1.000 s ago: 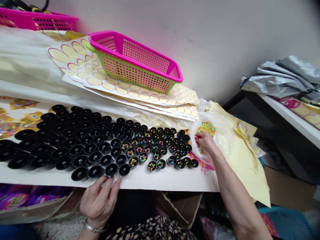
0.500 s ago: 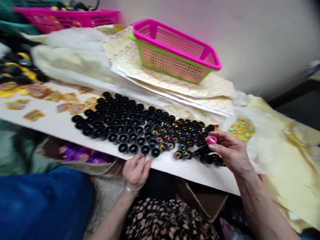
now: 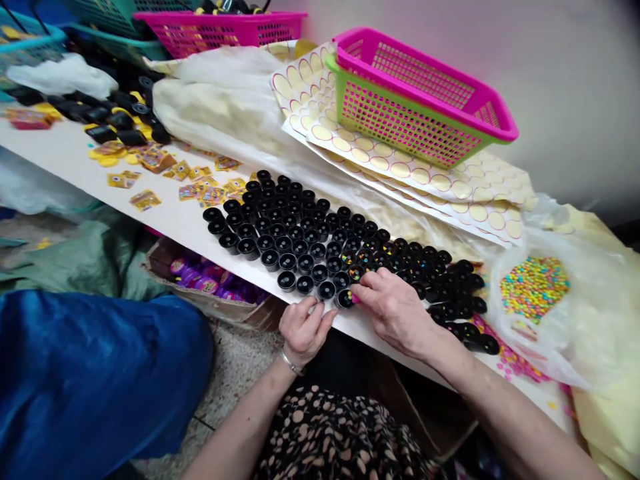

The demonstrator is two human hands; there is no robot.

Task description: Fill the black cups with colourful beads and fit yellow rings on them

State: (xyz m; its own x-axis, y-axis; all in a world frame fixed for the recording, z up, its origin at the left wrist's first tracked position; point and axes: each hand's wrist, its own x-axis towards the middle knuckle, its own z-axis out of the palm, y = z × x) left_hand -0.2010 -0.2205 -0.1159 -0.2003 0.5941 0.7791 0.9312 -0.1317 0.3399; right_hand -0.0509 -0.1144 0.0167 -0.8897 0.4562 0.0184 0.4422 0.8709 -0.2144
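Observed a pale wall (image 3: 565, 80) behind a long white table (image 3: 170, 217), running diagonally across the room. Noted to the left, below table level, a blue cloth (image 3: 100, 373) above speckled floor (image 3: 240, 373). Found along the back of the table translucent plastic sheeting (image 3: 220, 100) and, beside it, stacked sheets of round stickers (image 3: 345, 145), bearing a pink basket (image 3: 425, 67) nested in a green basket (image 3: 415, 127). Recorded at far left, on the table, black-and-yellow parts (image 3: 120, 120); below the front edge, an open carton (image 3: 230, 310) of purple packets (image 3: 205, 280). Found at right an open clear bag (image 3: 565, 333) of multicoloured beads (image 3: 535, 287), well apart from both hands. Observed the right hand (image 3: 356, 293) reaching in over the front row, closed and pinching with fingertips; the left hand (image 3: 324, 313) just beside it at the table's front edge, loosely open, fingers bent, touching the front of the black cups (image 3: 287, 280). Noted yellow sachets (image 3: 145, 200) left of the cups. Located a small pink cup (image 3: 355, 295) at the right fingertips, largely hidden by them, at the rim of the end front-row black cup, right of the left hand. Cannot tell its contents.
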